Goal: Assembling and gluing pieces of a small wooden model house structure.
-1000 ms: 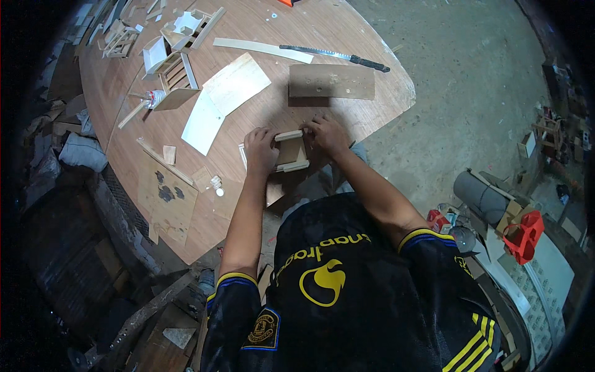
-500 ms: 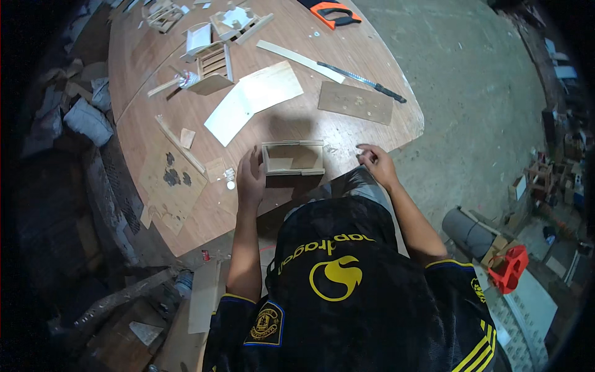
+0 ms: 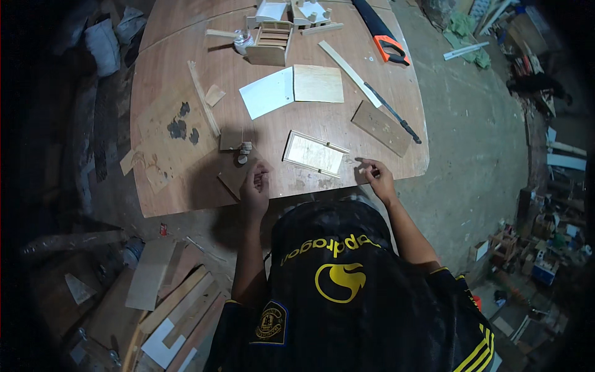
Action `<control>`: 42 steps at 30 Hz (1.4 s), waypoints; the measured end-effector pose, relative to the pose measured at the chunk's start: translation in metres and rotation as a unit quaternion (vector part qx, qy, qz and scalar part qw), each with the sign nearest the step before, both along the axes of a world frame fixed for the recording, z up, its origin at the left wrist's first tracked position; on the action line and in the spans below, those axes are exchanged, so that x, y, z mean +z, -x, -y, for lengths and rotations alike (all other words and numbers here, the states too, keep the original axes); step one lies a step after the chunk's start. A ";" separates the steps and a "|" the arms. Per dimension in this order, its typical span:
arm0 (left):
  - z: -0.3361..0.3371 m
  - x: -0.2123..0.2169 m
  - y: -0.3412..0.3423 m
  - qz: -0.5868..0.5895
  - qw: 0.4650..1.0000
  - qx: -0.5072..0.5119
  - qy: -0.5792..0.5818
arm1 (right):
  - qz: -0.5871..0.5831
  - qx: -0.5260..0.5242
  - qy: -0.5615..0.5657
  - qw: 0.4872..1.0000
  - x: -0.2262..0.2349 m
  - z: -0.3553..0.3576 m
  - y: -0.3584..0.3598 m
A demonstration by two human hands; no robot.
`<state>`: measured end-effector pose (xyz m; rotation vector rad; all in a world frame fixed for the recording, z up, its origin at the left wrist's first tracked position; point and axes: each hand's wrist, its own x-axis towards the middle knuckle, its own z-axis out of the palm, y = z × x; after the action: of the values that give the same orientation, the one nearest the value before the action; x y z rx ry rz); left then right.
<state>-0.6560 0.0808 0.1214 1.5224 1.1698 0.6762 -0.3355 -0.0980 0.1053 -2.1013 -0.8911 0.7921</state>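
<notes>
A small wooden box frame (image 3: 315,154) with raised strips along its long sides lies on the table in front of me, its pale panel facing up. To its left, my left hand (image 3: 255,189) hovers by the table's near edge, fingers apart and slightly curled, nothing seen in them. Beside those fingertips sit several small round white pieces (image 3: 243,153) and a thin brown board (image 3: 232,140). My right hand (image 3: 379,180) is to the right of the frame, index finger stretched toward it without touching; no object shows in this hand.
A white panel (image 3: 268,93) and a pale wood panel (image 3: 318,84) lie beyond the frame. At right are a brown board (image 3: 380,128), a thin dark blade tool (image 3: 394,114) and an orange-handled handsaw (image 3: 390,49). Small wooden furniture models (image 3: 271,43) stand at the back.
My left hand has come off the box frame and moved away from it. The frame now lies turned at an angle with its panel showing. My view has shifted too.
</notes>
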 end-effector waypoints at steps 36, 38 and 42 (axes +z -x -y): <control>0.013 0.046 -0.013 0.023 0.997 -0.002 0.069 | -0.603 -0.117 -0.041 0.788 0.084 -0.075 0.010; 0.016 0.065 -0.036 0.044 0.997 -0.038 0.042 | -0.629 -0.084 -0.054 0.771 0.094 -0.080 0.016; 0.018 0.094 -0.089 0.092 0.987 -0.119 0.064 | -0.644 -0.037 -0.037 0.764 0.111 -0.089 0.019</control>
<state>-0.5670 0.0626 0.2154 1.4303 0.8598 0.5546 -0.3540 -0.0094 0.2165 -1.0090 -0.0382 1.7431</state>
